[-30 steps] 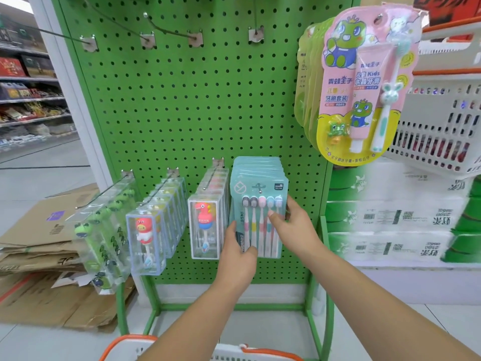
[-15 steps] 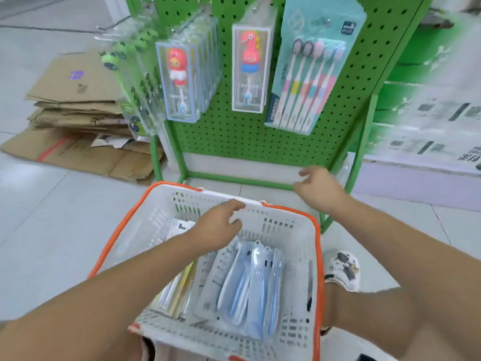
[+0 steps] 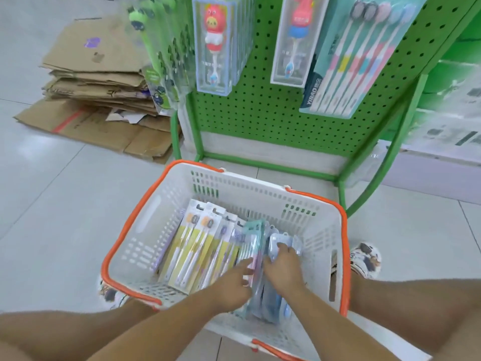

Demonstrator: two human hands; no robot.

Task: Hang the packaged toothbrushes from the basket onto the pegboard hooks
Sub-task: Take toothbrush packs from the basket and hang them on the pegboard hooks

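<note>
Both my hands are in the one basket (image 3: 161, 222) — left hand (image 3: 231, 285) fingers loosely on the teal pack (image 3: 251, 238), right hand (image 3: 282, 267) gripping the clear pack (image 3: 279, 241); four rows hang on the pegboard (image 3: 260, 113).

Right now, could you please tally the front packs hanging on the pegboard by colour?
Green pack: 1
Red pack: 1
Pink pack: 1
Teal pack: 1
Total: 4
</note>
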